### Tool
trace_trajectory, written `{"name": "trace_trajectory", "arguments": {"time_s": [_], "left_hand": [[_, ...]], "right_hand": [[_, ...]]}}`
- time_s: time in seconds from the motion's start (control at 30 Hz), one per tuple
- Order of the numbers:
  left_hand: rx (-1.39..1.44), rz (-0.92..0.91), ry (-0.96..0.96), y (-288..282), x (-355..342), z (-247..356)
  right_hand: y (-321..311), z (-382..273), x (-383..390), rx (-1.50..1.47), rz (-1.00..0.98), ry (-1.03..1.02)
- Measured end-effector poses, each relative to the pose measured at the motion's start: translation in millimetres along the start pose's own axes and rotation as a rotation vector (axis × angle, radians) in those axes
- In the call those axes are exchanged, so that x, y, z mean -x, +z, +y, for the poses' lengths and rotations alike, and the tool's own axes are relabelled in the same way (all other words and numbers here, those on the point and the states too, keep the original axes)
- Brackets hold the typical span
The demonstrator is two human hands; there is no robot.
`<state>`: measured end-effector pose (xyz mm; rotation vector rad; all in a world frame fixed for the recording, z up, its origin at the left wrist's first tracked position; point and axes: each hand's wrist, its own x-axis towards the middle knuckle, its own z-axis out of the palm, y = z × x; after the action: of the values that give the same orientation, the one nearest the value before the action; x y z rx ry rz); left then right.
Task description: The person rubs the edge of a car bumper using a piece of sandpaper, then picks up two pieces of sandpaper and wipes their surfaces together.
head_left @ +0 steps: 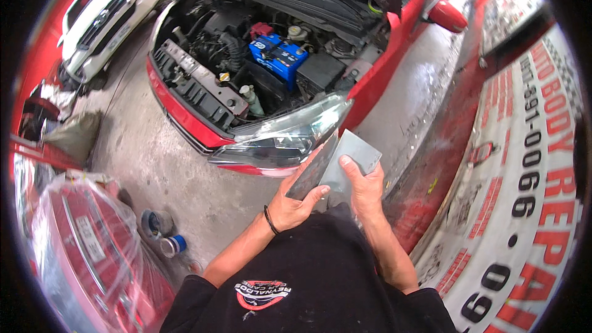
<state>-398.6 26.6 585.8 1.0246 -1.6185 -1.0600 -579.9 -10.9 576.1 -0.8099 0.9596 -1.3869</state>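
Note:
My left hand point(288, 205) is closed on a dark grey sheet of sandpaper point(312, 171), with the thumb along its lower edge. My right hand point(366, 189) pinches a pale grey sheet of sandpaper point(357, 148) under its thumb. The two pieces meet between my hands, in front of my chest; whether they are halves of one sheet I cannot tell. Just beyond them is the headlight point(290, 139) of a red car point(374, 100), its lens partly hazy. Neither hand touches the headlight.
The car's hood is raised over an engine bay with a blue battery point(277, 57). At the left stand a white front bumper point(102, 21) and a plastic-wrapped red car part point(92, 234). A bucket point(156, 223) and a blue can point(173, 245) sit on the floor. A printed banner point(512, 197) hangs at the right.

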Motion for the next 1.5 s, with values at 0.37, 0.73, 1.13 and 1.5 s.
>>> {"name": "trace_trajectory", "arguments": {"time_s": [0.37, 0.73, 1.13, 1.5], "left_hand": [[0.256, 0.540, -0.257, 53, 0, -13], [0.777, 0.340, -0.373, 75, 49, 16], [-0.513, 0.638, -0.483, 35, 75, 51], [-0.251, 0.693, -0.478, -10, 151, 47]], "right_hand": [[2, 1, -45, -0.117, -0.140, 0.302], [-42, -4, -71, -0.078, -0.478, 0.704], [-24, 12, -44, 0.059, -0.664, 0.794], [68, 19, 56, 0.130, -0.805, 0.658]]}}
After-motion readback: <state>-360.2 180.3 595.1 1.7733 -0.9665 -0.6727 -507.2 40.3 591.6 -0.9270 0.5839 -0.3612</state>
